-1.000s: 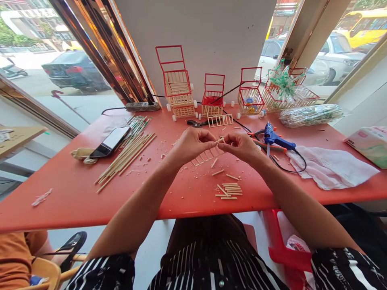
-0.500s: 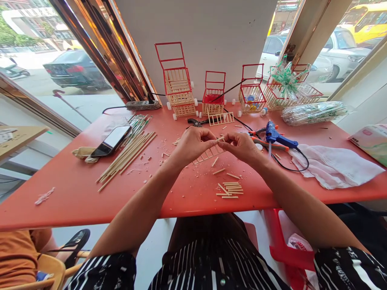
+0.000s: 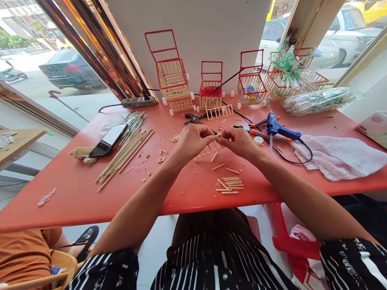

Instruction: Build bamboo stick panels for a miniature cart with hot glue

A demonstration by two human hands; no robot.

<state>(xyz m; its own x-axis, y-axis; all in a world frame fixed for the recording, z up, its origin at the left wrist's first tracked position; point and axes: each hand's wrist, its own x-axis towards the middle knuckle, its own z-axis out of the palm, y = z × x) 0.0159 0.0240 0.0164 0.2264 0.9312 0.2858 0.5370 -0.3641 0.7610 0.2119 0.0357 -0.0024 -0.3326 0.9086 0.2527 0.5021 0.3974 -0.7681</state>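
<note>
Over the middle of the red table, my left hand (image 3: 195,140) and my right hand (image 3: 238,141) meet fingertip to fingertip. Both are closed in a pinch on a short wooden stick (image 3: 217,135), mostly covered by the fingers. Just beneath them is a ladder-like frame of thin sticks (image 3: 209,150), partly hidden by my left hand; I cannot tell whether it touches the fingers. Loose cut sticks (image 3: 234,182) lie nearer the table's front edge. Behind my hands, another ladder-like frame (image 3: 220,112) leans by black-handled pliers (image 3: 195,118).
Small stick-built carts (image 3: 173,85) with red rims line the wall. At right are a blue glue gun (image 3: 279,129), its cord, orange-handled pliers (image 3: 262,135) and a white cloth (image 3: 341,155). Long sticks (image 3: 125,159) and a phone (image 3: 109,140) lie left. A seated person's orange clothing (image 3: 24,253) shows lower left.
The camera view has shifted slightly, so the table's contents sit a little differently in it. My hands stay together on the stick, with the fingers shifting slightly.
</note>
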